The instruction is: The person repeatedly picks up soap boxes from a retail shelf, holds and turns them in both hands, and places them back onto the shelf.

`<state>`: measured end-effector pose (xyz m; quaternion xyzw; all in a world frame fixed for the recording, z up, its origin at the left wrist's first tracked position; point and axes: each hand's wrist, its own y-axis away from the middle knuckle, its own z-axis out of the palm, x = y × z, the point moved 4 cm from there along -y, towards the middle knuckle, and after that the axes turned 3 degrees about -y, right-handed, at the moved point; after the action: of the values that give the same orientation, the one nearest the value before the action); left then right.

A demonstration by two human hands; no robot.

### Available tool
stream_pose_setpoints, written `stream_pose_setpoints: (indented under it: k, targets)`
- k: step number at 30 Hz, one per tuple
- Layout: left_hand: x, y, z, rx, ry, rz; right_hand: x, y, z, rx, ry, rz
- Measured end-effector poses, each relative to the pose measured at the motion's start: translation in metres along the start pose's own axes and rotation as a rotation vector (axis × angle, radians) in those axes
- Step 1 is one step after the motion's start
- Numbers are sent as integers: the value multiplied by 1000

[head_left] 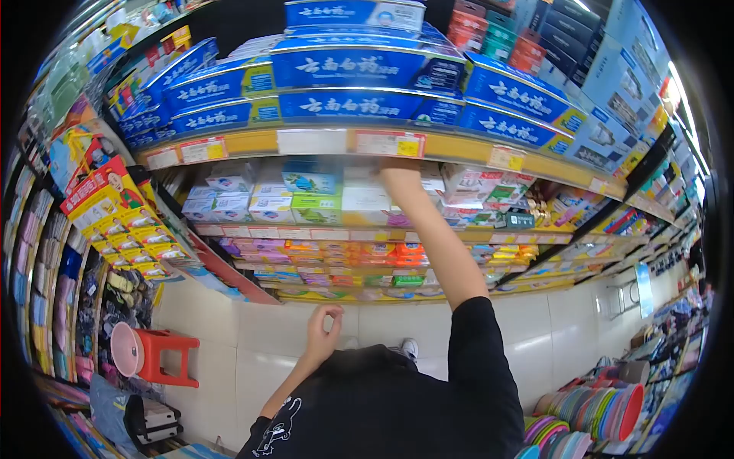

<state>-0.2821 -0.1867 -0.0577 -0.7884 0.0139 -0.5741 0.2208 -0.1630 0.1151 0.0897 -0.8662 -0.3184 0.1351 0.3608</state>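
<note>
My right hand reaches into the second shelf, under the yellow front edge of the shelf above. Its fingers are hidden behind that edge, so what they touch does not show. Close to it stand white soap boxes, a blue-and-green box and a green-and-white box. To its right sit pink-and-white boxes. My left hand hangs low in front of my body, fingers loosely curled with a gap to the thumb, holding nothing.
Blue toothpaste boxes are stacked on the top shelf. Lower shelves hold orange and purple packs. A yellow-and-red display card juts out at left. A red stool and stacked colored basins stand on the floor.
</note>
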Motion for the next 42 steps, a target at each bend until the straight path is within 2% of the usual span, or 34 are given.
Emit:
stream_pose_setpoints:
  k: [3, 6, 9, 12, 16, 19, 22, 25, 29, 33, 35, 37, 40, 42]
  targets:
    - [7, -7, 11, -87, 7, 24, -22, 13, -25, 30, 227, -79]
    - [16, -13, 26, -164, 76, 95, -32, 35, -73, -254, -289, 151]
    - [15, -11, 44, -200, 155, 110, -27, 79, -99, -206, -835, 132]
    - [19, -14, 66, -252, 218, 65, 4, 131, -121, -51, -792, 204]
    - [19, -15, 101, -318, 267, 45, 106, 216, -124, 462, -574, 672]
    - [30, -16, 128, -347, 282, 57, 166, 243, -134, 572, -501, 916]
    - [41, -18, 152, -360, 276, 74, 210, 255, -121, 437, -495, 891]
    - [51, -19, 168, -343, 246, 86, 232, 256, -114, 398, -503, 843]
    - [56, -21, 181, -298, 205, 86, 237, 255, -112, 385, -513, 838]
    - [61, -23, 188, -334, 204, 97, 235, 251, -121, 273, -522, 861]
    - [65, -31, 182, -334, 199, 131, 214, 243, -132, 334, -495, 847]
    - [60, -44, 166, -232, 145, 182, 177, 230, -148, 418, -489, 859]
    - [53, -75, 128, -19, 69, 241, 129, 231, -123, 430, -592, 681]
    - [43, -100, 92, 158, -2, 288, 77, 211, -118, 259, -722, 475]
